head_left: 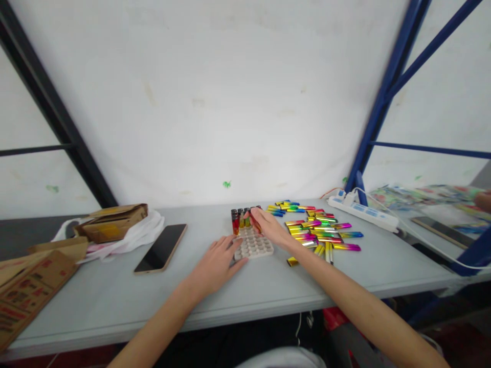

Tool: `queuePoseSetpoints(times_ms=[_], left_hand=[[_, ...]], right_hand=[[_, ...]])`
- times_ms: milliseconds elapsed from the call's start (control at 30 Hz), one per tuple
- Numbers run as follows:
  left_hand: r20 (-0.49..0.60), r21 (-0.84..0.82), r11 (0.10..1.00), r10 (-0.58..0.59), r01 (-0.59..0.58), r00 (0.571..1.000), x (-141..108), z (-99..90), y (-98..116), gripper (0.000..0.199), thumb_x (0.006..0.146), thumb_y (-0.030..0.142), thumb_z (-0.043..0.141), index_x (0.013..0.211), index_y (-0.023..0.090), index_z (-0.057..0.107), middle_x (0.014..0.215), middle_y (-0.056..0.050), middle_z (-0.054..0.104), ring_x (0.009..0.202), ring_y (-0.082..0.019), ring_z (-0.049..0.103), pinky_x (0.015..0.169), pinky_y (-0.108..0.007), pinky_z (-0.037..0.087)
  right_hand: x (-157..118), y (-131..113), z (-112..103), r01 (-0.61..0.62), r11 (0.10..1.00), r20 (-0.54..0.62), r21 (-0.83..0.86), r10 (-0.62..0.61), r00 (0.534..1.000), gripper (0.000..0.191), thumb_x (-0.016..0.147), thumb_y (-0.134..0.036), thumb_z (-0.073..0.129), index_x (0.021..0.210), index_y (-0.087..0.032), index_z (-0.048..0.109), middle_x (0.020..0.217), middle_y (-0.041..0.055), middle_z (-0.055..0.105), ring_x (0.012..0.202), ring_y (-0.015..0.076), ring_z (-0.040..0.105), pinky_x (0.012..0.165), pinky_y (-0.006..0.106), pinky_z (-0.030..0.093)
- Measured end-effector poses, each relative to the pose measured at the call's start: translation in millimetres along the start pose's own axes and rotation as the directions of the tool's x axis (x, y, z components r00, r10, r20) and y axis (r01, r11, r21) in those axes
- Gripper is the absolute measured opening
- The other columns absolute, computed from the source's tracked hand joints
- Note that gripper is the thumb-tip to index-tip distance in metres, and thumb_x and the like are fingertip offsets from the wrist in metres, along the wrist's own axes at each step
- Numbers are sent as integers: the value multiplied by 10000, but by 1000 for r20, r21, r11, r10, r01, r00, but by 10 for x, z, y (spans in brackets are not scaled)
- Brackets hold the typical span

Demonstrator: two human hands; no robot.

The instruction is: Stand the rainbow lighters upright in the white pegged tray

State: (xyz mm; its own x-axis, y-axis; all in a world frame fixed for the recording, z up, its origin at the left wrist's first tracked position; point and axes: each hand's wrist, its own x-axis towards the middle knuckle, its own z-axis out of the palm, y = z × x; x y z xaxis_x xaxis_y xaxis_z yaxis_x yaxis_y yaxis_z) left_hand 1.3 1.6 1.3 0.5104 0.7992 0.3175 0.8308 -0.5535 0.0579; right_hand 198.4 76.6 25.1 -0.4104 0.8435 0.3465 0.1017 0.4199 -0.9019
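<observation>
Forearms (337, 286) up front: left hand (217, 263) splayed against the pale tray (258, 249), right hand (268, 226) pinching something reddish (255, 225); keep that tray steady.

Tray (259, 247): back cells hidden by lighters (235, 223) and the right hand (266, 225), left side partly by the left hand (219, 260).
Grip of the right hand: too small to tell.
Carton (36, 289): cut off at left, print blurred.
Brownish shape (484, 201): blurred, cut off at right.
</observation>
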Motion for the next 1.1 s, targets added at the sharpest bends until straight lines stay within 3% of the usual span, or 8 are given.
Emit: queuePoseSetpoints(times_ms=[67, 200, 333, 467, 700, 900, 1100], left_hand=[[-4, 21, 1000, -5, 6, 1000, -12, 0, 25, 528, 951, 503, 369, 1385, 211, 443, 1383, -142, 491, 1260, -306, 467, 1035, -468, 369], [-21, 40, 999, -16, 17, 1000, -33, 11, 77, 508, 952, 471, 391, 1375, 196, 453, 1362, -152, 506, 1240, -295, 498, 1033, -449, 386], [-45, 25, 998, -62, 63, 997, -70, 31, 124, 478, 943, 429, 441, 1356, 189, 460, 1338, -146, 527, 1200, -279, 543, 1018, -424, 421], [-83, -25, 994, -112, 110, 990, -170, 59, 176, 429, 938, 375, 473, 1331, 204, 469, 1371, -139, 499, 1178, -266, 572, 986, -409, 471], [-163, -71, 994, -98, 88, 982, -279, 167, 228, 292, 932, 209, 453, 1195, 198, 578, 1241, -107, 599, 1084, -230, 629, 945, -391, 523], [-186, -138, 987, -108, 83, 977, -252, 187, 212, 299, 930, 185, 422, 1150, 196, 625, 1206, -104, 616, 1055, -219, 637, 949, -394, 526], [-179, -196, 979, -92, 57, 980, -263, 155, 181, 303, 931, 203, 418, 1147, 208, 630, 1209, -92, 595, 1078, -217, 616, 982, -398, 505]], right_hand=[[-15, -27, 0, 123, 968, 17, -218, -122, 992, 423, 939, -556, 382, 913, -191, 592, 708, -6, 526, 604, 120, 464, 551, 232, 367], [-30, -61, -4, 309, 795, 69, -522, -322, 944, 315, 919, -450, 515, 830, -169, 625, 779, 23, 602, 727, 139, 518, 668, 251, 381], [-12, -62, 0, 282, 790, 53, -544, -303, 952, 262, 933, -399, 519, 928, -170, 647, 753, 18, 670, 649, 130, 559, 626, 240, 379], [25, -30, 21, 297, 778, 20, -553, -344, 939, 259, 939, -380, 518, 1017, -176, 658, 863, 44, 719, 724, 146, 620, 666, 240, 406], [51, 23, 70, 334, 708, 161, -622, -302, 940, 273, 965, -347, 475, 1002, -170, 679, 919, 64, 720, 759, 155, 627, 693, 252, 431], [118, 70, 84, 359, 620, 224, -698, -288, 931, 310, 976, -376, 440, 1072, -168, 648, 1062, 114, 688, 957, 201, 628, 849, 305, 438], [80, -2, 115, 253, 621, 166, -742, -195, 967, 311, 919, -469, 525, 997, -184, 625, 825, 76, 686, 720, 189, 614, 664, 270, 405]])
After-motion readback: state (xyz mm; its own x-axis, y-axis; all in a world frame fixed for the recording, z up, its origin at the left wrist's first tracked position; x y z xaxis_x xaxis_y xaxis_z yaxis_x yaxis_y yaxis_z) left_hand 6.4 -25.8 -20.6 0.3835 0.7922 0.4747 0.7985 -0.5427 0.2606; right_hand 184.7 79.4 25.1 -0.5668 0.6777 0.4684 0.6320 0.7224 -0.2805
